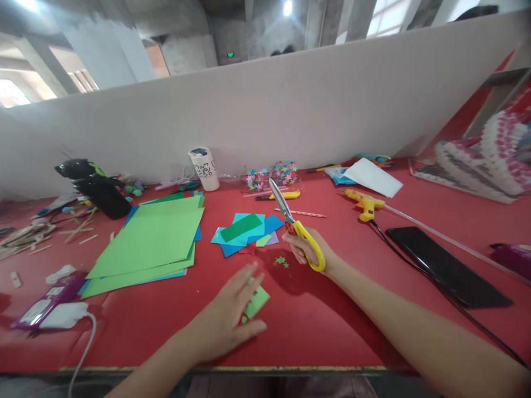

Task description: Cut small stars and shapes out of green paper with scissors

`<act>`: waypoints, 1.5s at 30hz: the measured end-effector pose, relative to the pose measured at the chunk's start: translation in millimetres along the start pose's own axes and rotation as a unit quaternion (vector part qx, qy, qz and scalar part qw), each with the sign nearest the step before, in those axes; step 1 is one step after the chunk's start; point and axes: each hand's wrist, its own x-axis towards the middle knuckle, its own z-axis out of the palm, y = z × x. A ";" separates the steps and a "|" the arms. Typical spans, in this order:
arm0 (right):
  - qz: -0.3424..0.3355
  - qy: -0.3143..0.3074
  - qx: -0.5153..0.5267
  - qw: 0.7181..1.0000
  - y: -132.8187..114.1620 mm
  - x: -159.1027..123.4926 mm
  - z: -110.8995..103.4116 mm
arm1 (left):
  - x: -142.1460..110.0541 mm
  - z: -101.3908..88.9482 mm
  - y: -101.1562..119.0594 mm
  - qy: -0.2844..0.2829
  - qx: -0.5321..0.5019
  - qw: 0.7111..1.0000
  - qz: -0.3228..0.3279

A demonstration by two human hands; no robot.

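My right hand (305,249) grips a pair of scissors (299,226) with yellow handles, its blades pointing up and away above the table. My left hand (232,312) is spread low over the table, fingers apart, partly covering a light green piece of paper (258,301). Between the hands lie several small green paper stars (282,261). Just beyond them are cut pieces of blue paper (271,225) and a dark green strip (241,227). Part of a red paper piece (248,250) shows beside these.
A stack of green sheets (149,235) lies left, near a black bottle (97,188) and a white tumbler (204,168). Behind are a yellow cutter (286,195) and a bag of stars (269,176). To the right are a glue gun (365,203), its cord and a black phone (446,265).
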 end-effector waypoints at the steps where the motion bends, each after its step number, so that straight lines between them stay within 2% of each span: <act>1: 0.001 0.003 -0.003 1.000 -0.5 -0.4 0.8 | -0.3 3.7 3.6 -0.053 0.009 0.997 0.049; 2: 0.001 0.004 -0.005 1.000 -1.2 -0.7 1.5 | 0.4 5.9 6.9 -0.087 0.016 0.991 0.096; 4: 0.000 0.005 -0.010 1.000 -2.2 -1.2 2.2 | 2.9 4.6 11.6 -0.128 0.008 0.981 0.142; 6: -0.004 0.005 -0.011 1.000 -2.0 -1.4 1.9 | 4.2 -5.9 11.3 -0.140 -0.040 0.979 0.145; 7: -0.006 0.005 -0.010 1.000 -1.4 -1.4 1.4 | 3.4 -14.2 8.5 -0.164 -0.071 0.973 0.145; 10: -0.014 0.004 0.000 1.000 1.8 -0.6 -0.2 | -4.9 -43.1 -9.8 -0.240 -0.180 0.948 0.101; 12: -0.019 0.003 0.010 1.000 4.4 0.8 -0.9 | -10.9 -57.7 -25.4 -0.313 -0.285 0.906 0.000; 13: -0.021 0.005 0.017 1.000 5.8 1.8 -1.2 | -12.1 -61.8 -32.2 -0.312 -0.320 0.893 -0.056; 15: -0.022 0.008 0.031 0.999 8.4 3.9 -1.8 | -8.0 -63.1 -41.3 -0.251 -0.345 0.899 -0.096; 17: -0.021 0.012 0.045 0.999 10.8 5.8 -2.9 | 5.5 -58.0 -44.4 -0.139 -0.322 0.928 -0.125; 18: -0.020 0.014 0.053 0.998 11.9 6.6 -3.6 | 15.1 -54.6 -44.6 -0.070 -0.290 0.946 -0.125; 20: -0.016 0.016 0.067 0.998 13.9 7.8 -5.1 | 37.2 -49.1 -44.9 0.042 -0.142 0.984 -0.101; 21: -0.013 0.017 0.073 0.997 14.8 8.3 -5.8 | 48.6 -47.6 -45.9 0.096 -0.052 0.990 -0.091; 25: -0.001 0.019 0.092 0.996 17.6 10.1 -7.4 | 86.2 -48.5 -59.1 0.187 0.031 0.972 -0.138; 27: 0.003 0.017 0.090 0.996 18.3 10.7 -7.5 | 98.3 -49.6 -68.1 0.214 0.069 0.961 -0.162; 30: 0.004 0.019 0.082 0.996 18.8 10.9 -7.2 | 108.9 -49.3 -77.8 0.209 0.094 0.957 -0.176; 35: 0.002 0.013 0.076 0.997 18.6 10.2 -6.9 | 113.9 -49.2 -78.9 0.212 0.088 0.954 -0.192; 40: -0.011 0.015 0.073 0.997 16.3 9.6 -7.0 | 114.1 -48.8 -73.3 0.254 0.041 0.947 -0.191; 45: -0.032 0.014 0.060 0.998 13.8 7.5 -5.9 | 112.3 -48.5 -67.1 0.284 -0.086 0.939 -0.174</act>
